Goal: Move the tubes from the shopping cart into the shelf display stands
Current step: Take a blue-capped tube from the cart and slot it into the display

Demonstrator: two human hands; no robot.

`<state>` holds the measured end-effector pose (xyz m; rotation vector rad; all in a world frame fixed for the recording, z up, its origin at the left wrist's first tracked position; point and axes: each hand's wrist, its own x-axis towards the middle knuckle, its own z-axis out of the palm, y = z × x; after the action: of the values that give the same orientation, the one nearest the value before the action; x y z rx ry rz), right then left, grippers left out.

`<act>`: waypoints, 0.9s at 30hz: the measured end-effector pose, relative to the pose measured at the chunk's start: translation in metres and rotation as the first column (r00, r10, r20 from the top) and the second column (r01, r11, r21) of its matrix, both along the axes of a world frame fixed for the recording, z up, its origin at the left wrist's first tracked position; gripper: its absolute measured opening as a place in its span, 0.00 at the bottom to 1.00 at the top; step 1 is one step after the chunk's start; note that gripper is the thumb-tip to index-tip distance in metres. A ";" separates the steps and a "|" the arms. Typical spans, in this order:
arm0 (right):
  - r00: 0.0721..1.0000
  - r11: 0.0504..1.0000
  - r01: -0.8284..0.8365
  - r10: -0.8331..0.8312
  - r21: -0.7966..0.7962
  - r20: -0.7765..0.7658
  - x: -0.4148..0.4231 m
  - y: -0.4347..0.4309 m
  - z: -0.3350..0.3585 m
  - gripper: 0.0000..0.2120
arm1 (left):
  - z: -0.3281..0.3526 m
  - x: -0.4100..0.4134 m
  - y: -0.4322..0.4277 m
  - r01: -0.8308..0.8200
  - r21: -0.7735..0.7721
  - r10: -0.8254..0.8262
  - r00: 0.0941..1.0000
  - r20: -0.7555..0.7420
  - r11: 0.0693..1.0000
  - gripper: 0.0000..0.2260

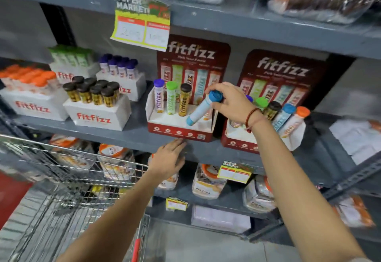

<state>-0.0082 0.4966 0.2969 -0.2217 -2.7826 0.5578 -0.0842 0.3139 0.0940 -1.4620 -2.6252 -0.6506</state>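
Observation:
My right hand (231, 102) grips a light-blue tube (201, 111) by its blue cap, tilted, with its lower end at a slot of the left red display stand (179, 132). That stand holds a purple-capped tube (158, 95), a green-capped tube (171, 98) and a dark-capped tube (184, 100) upright. My left hand (168, 160) lies flat with fingers apart against the shelf edge, just under this stand. The right display stand (240, 143) holds several tubes, partly hidden by my right wrist. The wire shopping cart (68, 179) is at lower left.
White boxes of tubes (97, 115) with orange, dark, green and purple caps fill the shelf's left part. Price tags (142, 21) hang from the grey shelf edges. Bagged products (208, 181) lie on the lower shelf, behind the cart's rim.

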 end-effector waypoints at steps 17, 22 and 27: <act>0.995 0.993 0.096 -0.094 -0.070 0.037 -0.054 0.016 0.002 0.18 | -0.018 -0.006 -0.007 0.051 -0.060 -0.056 0.994 -0.095 0.997 0.25; 0.993 0.994 0.096 -0.092 -0.043 0.071 -0.070 0.019 -0.003 0.17 | -0.020 -0.006 -0.008 0.047 -0.054 -0.053 0.993 -0.108 0.997 0.25; 0.991 0.996 0.092 -0.090 -0.016 0.100 -0.080 0.020 -0.007 0.16 | -0.022 -0.007 -0.007 0.048 -0.057 -0.054 0.991 -0.118 0.997 0.25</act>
<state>-0.0883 0.5164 0.2894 -0.3895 -2.8457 0.5672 -0.0913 0.3069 0.0723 -1.5360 -2.5412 -0.4834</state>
